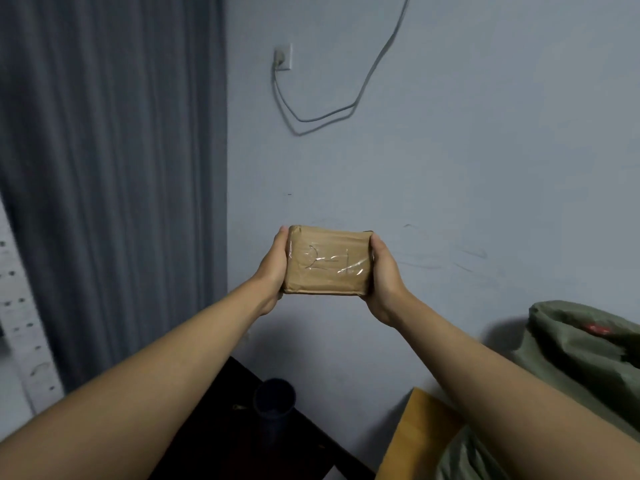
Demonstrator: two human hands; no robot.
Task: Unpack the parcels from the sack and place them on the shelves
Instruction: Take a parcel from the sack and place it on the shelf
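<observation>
Pale wall (450, 150) with socket (283, 57) behind; left hand (273, 271) and right hand (382, 275) clamp taped brown parcel (327, 263) by its ends, green sack (585, 355) lower right.

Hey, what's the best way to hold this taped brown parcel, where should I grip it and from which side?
Grip the parcel by its two short ends, coming in from the left and right, as the left hand and right hand do now. It is a flat rectangular block held with its broad face, marked in pen, toward the camera, so the short ends give parallel faces to squeeze. The glossy tape there may be slippery.
</observation>
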